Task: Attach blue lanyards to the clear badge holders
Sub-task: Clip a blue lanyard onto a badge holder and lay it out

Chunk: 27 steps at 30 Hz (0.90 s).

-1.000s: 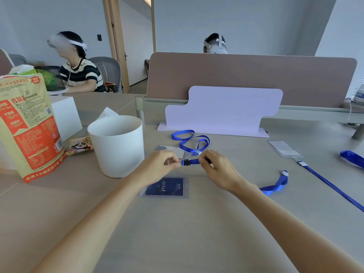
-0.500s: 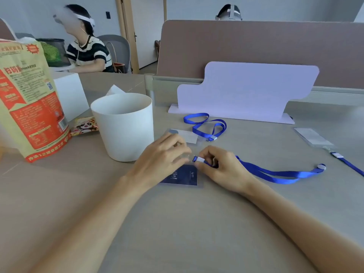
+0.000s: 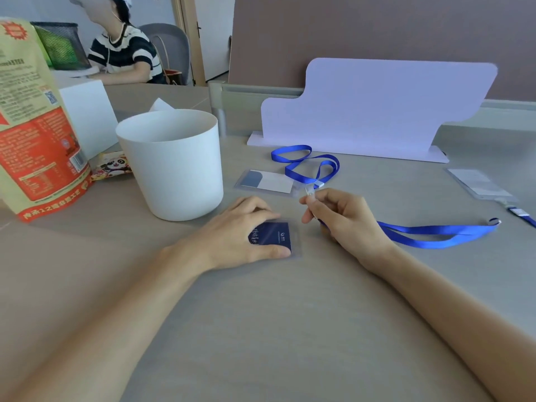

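Observation:
My left hand (image 3: 237, 230) lies on a clear badge holder with a dark blue card (image 3: 275, 235) flat on the desk, thumb and fingers at its edges. My right hand (image 3: 339, 219) pinches the clip end of a blue lanyard (image 3: 435, 235), whose strap trails right across the desk. The clip sits a little above and right of the holder, apart from it. Behind, a second badge holder (image 3: 266, 182) lies joined to a coiled blue lanyard (image 3: 304, 163). A third holder (image 3: 478, 184) with its lanyard (image 3: 522, 214) lies at the far right.
A white bucket (image 3: 174, 166) stands left of the hands. A red and yellow snack bag (image 3: 32, 126), a white box (image 3: 90, 114) and a small panda packet (image 3: 113, 166) are at the left. A white stand (image 3: 371, 108) backs the desk. A seated person (image 3: 124, 50) is beyond.
The camera has come closer and lower. My left hand has slid down onto the blue-card holder. My right hand has lifted the lanyard clip up off the holder's top edge.

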Motion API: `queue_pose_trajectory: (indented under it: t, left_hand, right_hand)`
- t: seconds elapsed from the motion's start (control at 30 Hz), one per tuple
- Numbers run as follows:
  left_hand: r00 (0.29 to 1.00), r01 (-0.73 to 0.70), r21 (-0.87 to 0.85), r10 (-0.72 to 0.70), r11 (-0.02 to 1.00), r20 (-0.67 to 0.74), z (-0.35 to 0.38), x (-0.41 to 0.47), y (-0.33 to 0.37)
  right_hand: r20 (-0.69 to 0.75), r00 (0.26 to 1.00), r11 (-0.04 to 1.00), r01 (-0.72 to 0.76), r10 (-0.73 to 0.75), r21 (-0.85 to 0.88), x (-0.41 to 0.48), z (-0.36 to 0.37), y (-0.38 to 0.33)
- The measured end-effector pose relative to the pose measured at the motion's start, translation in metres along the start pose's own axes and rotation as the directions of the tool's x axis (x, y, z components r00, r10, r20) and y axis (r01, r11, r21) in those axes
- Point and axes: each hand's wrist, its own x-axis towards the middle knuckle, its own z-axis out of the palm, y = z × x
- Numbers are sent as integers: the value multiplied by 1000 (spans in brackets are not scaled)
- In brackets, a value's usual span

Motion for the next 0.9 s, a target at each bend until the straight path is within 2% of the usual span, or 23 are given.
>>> queue_pose_trajectory:
  t: [0.1,0.33,0.53,0.73,0.9]
  left_hand:
    - [999,50,-52,-50,997,0,1,2,2]
    - [983,184,-146,-177,972,57,-5,5,7]
    - [967,248,-301,-252,921,27,-11,1,5]
    - [958,163,-265,-217,950,-185,-7,-1,3]
    - [931,39,-238,-122,970,-343,-9,-3,8]
  right_hand:
    - [-11,1000,999,13,-14,-42,1,1,1]
    - [70,998,998,-11,7,57,0,1,-1]
    - [89,996,1000,-8,8,4,-3,1,-6]
    - [110,994,999,-14,20,-53,-3,2,-3]
    - [-7,999,995,-53,53,-81,0,1,3]
